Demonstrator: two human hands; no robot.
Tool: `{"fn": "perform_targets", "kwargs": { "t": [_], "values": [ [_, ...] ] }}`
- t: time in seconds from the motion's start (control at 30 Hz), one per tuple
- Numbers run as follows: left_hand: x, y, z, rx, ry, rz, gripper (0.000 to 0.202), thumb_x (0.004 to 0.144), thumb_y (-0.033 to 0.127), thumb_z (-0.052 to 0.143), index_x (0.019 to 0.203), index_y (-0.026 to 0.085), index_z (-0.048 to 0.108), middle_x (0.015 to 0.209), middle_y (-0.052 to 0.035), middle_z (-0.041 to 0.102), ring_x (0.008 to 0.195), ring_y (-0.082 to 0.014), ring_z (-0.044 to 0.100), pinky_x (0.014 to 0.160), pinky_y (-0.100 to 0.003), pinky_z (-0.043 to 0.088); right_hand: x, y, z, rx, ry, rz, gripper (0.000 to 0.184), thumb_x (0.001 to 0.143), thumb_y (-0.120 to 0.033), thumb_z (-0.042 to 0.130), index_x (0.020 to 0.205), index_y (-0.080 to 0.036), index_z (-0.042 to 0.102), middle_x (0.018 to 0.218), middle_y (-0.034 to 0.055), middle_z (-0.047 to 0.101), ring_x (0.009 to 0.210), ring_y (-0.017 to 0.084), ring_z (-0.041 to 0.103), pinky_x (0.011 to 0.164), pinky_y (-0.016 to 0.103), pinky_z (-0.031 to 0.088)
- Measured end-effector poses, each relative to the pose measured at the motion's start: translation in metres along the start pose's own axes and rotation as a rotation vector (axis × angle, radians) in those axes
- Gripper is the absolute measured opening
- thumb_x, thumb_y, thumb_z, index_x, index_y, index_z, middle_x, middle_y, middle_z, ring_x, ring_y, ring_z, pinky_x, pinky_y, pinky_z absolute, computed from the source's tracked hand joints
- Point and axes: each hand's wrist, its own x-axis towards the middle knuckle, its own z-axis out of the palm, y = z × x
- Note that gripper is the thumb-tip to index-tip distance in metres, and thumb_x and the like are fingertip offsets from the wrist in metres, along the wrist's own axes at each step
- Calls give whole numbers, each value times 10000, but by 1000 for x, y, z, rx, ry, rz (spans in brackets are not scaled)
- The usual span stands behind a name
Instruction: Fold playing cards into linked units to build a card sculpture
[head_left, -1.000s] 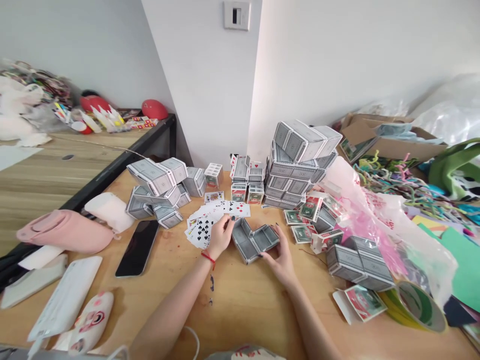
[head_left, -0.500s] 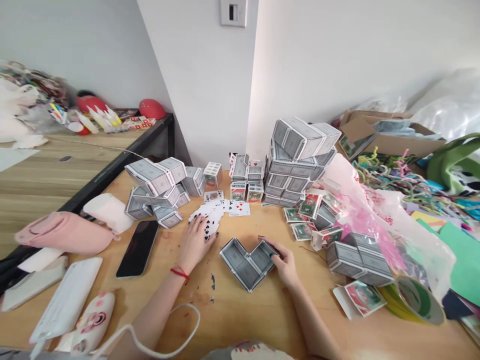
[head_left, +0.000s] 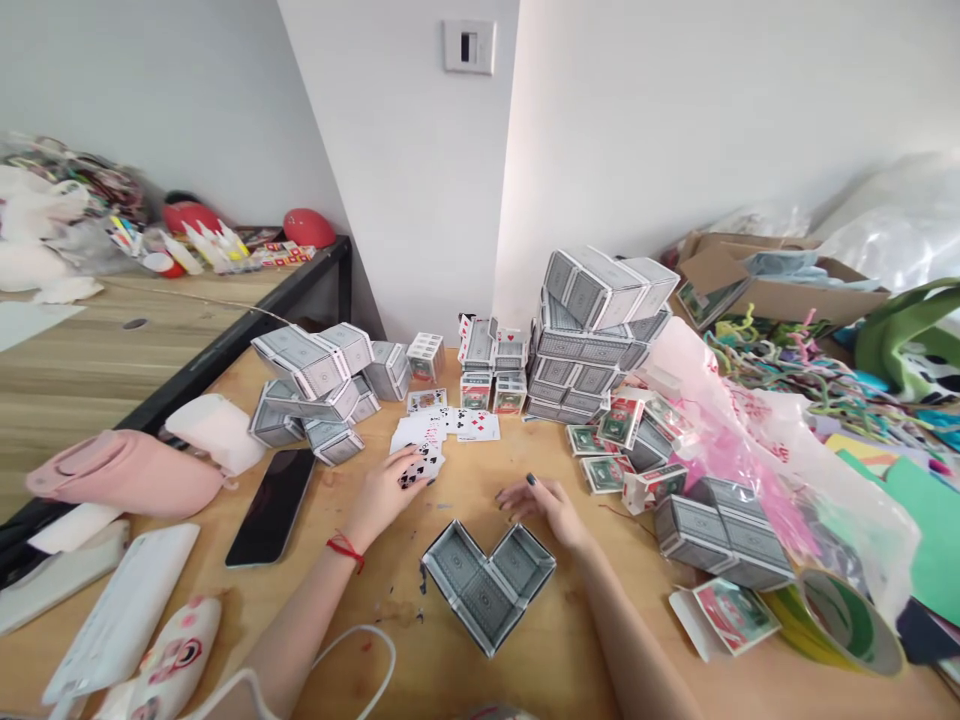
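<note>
My left hand [head_left: 384,497], with a red string bracelet at the wrist, has thumb and fingers closed on a few playing cards [head_left: 421,466], spades facing up. Just beyond them, more loose cards [head_left: 472,425] lie spread face up on the table. My right hand [head_left: 546,508] is open and holds nothing, its fingers bent and apart over the table. Between my forearms rests an open heart-shaped tray [head_left: 486,598] made of grey-backed playing cards. It stands apart from both hands, its point towards me.
Stacked grey card boxes [head_left: 577,340] rise at the back right, and another group [head_left: 311,365] stands back left. Small card packs [head_left: 604,473], a tape roll [head_left: 844,620] and plastic bags lie right. A phone [head_left: 271,508] and pink case [head_left: 127,472] lie left.
My right hand has let go of the heart-shaped tray and moved up off it. The tray sits closer to me. My left hand has gathered cards between its fingers.
</note>
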Motion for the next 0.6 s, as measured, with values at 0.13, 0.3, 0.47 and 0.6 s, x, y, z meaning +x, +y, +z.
{"fn": "perform_targets", "kwargs": {
  "t": [0.13,0.3,0.47,0.6],
  "values": [
    [8,6,-12,-79,-14,-18,329,727,367,567,1023,223,590,1147,-62,578,1032,-234,558,903,-391,453,48,3,5,64,137,-67,421,681,-531,594,763,-124,662,766,89,672,597,146,614,590,287,508],
    [36,39,-16,-159,-53,94,407,703,305,602,1098,236,534,1157,-52,556,1064,-228,527,944,-391,416,70,5,3,168,176,-124,381,696,-496,600,771,-125,636,739,71,663,557,123,593,544,256,483],
    [80,86,27,-285,-59,310,551,690,234,611,1209,241,426,1218,-69,504,1134,-237,461,981,-408,370,74,6,-7,248,167,-103,389,698,-507,576,828,-141,608,715,49,657,595,154,607,581,299,496],
    [94,99,72,-388,-19,349,496,712,169,562,1188,226,435,1228,-79,478,1169,-224,427,1008,-412,346,77,13,-19,80,407,-160,335,610,-399,679,807,-142,597,749,37,668,648,177,606,586,285,480]
  ]
}}
